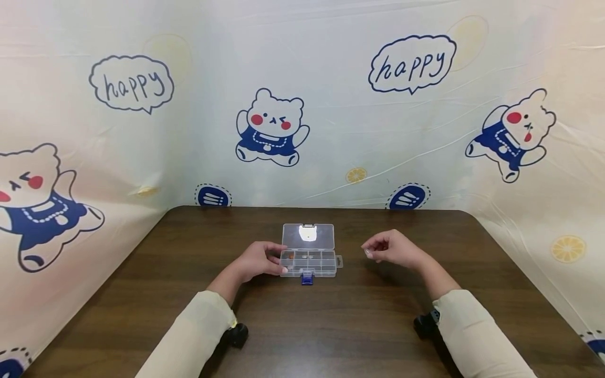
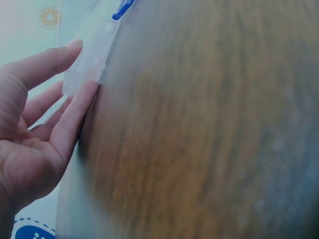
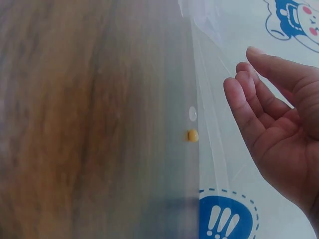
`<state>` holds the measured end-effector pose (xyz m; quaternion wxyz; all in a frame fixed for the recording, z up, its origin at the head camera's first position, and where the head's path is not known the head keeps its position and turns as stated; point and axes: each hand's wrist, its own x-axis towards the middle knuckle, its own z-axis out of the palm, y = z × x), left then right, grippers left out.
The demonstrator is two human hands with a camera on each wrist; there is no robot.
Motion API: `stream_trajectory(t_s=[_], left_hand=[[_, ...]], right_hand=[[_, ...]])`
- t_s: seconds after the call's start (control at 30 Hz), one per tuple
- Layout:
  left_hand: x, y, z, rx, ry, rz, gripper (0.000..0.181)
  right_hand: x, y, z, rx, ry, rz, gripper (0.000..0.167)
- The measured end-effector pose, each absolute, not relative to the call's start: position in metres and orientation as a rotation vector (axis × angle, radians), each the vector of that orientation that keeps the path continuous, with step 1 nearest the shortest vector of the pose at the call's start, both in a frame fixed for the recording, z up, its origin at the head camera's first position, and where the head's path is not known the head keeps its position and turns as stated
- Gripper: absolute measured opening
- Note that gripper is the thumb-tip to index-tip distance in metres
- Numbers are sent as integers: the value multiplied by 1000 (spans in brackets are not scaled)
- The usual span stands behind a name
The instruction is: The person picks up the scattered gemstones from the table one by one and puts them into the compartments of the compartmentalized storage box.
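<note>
Head view: where is the clear box (image 1: 325, 273), and how do you have hold of it?

It sits on the brown table (image 1: 302, 325) between my hands, lid (image 1: 293, 236) open on the far side, blue latch (image 1: 307, 280) toward me. My left hand (image 1: 258, 259) grips its left end, thumb by the near corner, fingers by the far one.

Is that a good place?

I think so. It looks like thin, stiff plastic, light enough to skid at a nudge, so I'd hold the low walls and spare the lid; the hinge could be its weak spot.

And your right hand (image 1: 394, 248)?

Well apart from the box, off its right end, fingers bent and thumb tip near them. A pale spot shows at the tips, but I can't tell whether I'm pinching something or that's a nail.

What lies near it?

Right wrist view: a white pill (image 3: 193, 113) and a yellow pill (image 3: 193, 135) on the table, side by side. They look hard, smooth and nearly weightless, likely to slip or roll. I'd pinch one lightly round its sides with thumb and forefinger pads; pressing on an edge might flick it away.
</note>
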<state>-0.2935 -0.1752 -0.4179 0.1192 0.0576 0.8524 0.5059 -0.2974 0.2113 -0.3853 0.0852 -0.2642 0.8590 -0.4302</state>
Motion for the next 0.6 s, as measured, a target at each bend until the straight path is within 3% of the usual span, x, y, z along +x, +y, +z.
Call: stream_trajectory(t_s=[0.6], left_hand=[[-296, -174, -418, 175, 2498, 1456, 62]], right_hand=[[-295, 187, -378, -827, 2600, -1283, 18]])
